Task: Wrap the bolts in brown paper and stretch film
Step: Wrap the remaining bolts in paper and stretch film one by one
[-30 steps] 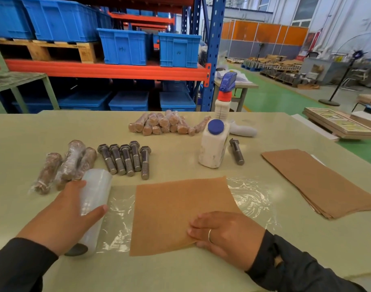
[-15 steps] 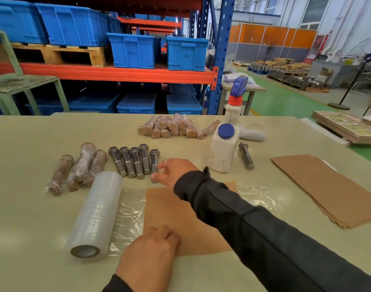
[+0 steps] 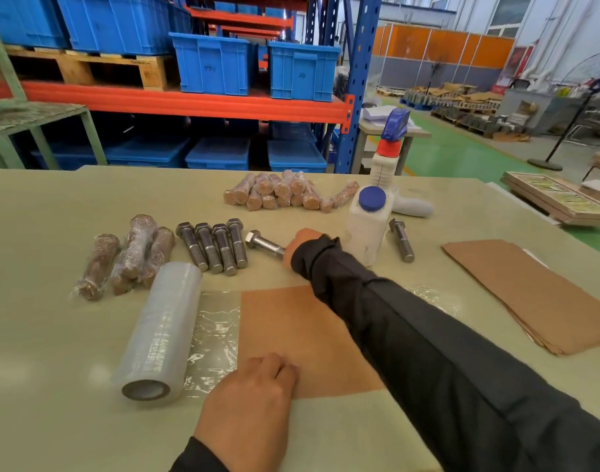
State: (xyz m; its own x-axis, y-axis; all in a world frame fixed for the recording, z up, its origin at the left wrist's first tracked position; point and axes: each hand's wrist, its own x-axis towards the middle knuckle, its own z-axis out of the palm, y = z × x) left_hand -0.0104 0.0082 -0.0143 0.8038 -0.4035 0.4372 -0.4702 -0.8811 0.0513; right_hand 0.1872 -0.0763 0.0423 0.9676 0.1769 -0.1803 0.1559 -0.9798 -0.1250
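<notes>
From the head camera we look down on a pale green worktable (image 3: 53, 335). At the centre lies a sheet of brown paper (image 3: 291, 328), resting on a spread piece of clear stretch film (image 3: 216, 335) that shows at its 9 o'clock edge. Just beside the film, at 9 o'clock from the paper, a roll of stretch film (image 3: 162, 332) lies on its side, its hollow core facing us.

Our left hand (image 3: 254, 390) rests at the paper's 7 o'clock corner with fingers curled under against the sheet; we cannot tell whether it pinches the paper. Our right hand (image 3: 300, 241), in a dark sleeve, reaches across to 12 o'clock of the paper and grips the threaded end of one steel bolt (image 3: 262, 242), whose hex head points toward 9 o'clock.

Just beside that bolt, at its 9 o'clock, four bare bolts (image 3: 211, 247) lie in a row. Farther toward 9 o'clock lie three wrapped bolts (image 3: 128, 257) in paper and film. At 12 o'clock on the table sits a pile of paper-wrapped bolts (image 3: 281, 194).

At 1 o'clock from the paper stands a white bottle with a blue cap (image 3: 368, 226), a spray bottle (image 3: 388, 155) behind it, and a single bolt (image 3: 401, 239) just beside it. At 3 o'clock lies a stack of brown paper sheets (image 3: 530, 291).
</notes>
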